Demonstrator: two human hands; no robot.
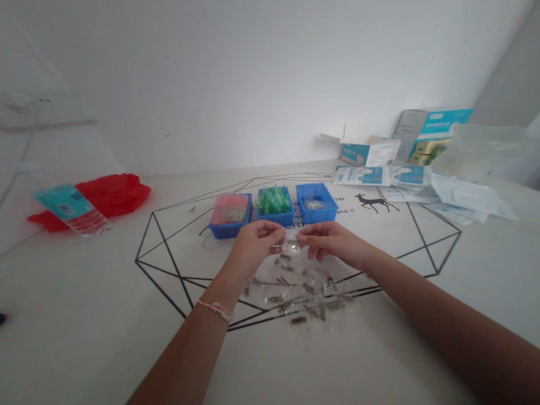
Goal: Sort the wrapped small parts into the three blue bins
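L hand [255,247] and R hand [330,242] closed in, pinching a small clear plastic part [290,244] between them; part's held just above a loose scatter of small clear-and-brown pieces [299,295] on the white table [76,367]; right behind, three blue plastic bins: left bin [231,227] w/ a pinkish lid or film on top, middle bin [275,220] full of green pieces [273,200], right bin [318,215] w/ a few clear bits [314,203]; far left, red plastic bag [116,195] under a plastic bottle [73,210]; far right, opened cartons [430,133] and leaflets [382,179]; string bracelet [218,310] on L wrist.
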